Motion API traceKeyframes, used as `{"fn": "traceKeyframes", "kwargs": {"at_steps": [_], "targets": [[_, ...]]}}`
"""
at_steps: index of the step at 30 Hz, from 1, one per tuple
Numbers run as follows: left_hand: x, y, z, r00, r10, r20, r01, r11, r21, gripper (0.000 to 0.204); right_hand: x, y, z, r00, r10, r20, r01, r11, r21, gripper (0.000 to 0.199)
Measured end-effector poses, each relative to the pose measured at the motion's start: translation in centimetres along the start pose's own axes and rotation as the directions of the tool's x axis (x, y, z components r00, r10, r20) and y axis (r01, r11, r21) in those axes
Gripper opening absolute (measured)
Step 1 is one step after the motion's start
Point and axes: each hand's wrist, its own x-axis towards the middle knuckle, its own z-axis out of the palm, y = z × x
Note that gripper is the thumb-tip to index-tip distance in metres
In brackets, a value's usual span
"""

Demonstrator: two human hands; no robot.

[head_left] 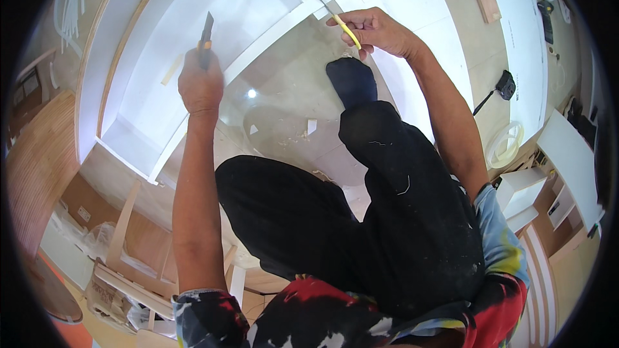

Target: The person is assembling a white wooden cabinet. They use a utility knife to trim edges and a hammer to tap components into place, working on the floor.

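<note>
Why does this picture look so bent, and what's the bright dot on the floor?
Head view: a wide fisheye lens curves straight edges, like the long white board at right; head view: the dot is glare on the shiny floor, probably a reflected lamp; head view: the utility knife in the left grip looks a little soft, perhaps from motion.

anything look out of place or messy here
Yes, loose litter: a white scrap and a smaller one lie on the floor between the white frame and the black trousers, which have a pale strand on the right leg. They look like stray leftovers, not damage.
</note>
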Motion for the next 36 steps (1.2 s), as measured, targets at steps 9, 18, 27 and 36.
{"fn": "traceKeyframes", "kwargs": {"at_steps": [9, 18, 27, 36], "targets": [[0.0, 0.1, 0.0, 1.000, 0.003, -0.001, -0.003, 0.999, -0.051, 0.029, -0.4, 1.4, 0.3, 0.999, 0.046, 0.023, -0.047, 0.998, 0.043, 0.046], [0.2, 0.4, -0.4, 0.999, -0.023, -0.024, 0.022, 0.999, -0.038, 0.028, -3.3, 0.4, 0.3, 0.966, -0.016, -0.258, 0.048, 0.992, 0.119, 0.056], [0.1, 0.4, -1.4, 0.979, -0.154, 0.137, 0.155, 0.988, 0.008, 0.031, 0.6, -3.0, -0.2, 0.993, 0.058, -0.100, -0.037, 0.980, 0.197, 0.056], [-0.5, -0.1, -0.9, 0.999, -0.021, -0.029, 0.018, 0.996, -0.083, 0.018, 3.2, -5.6, -2.5, 0.976, 0.191, 0.101, -0.191, 0.982, -0.006, 0.063]]}}
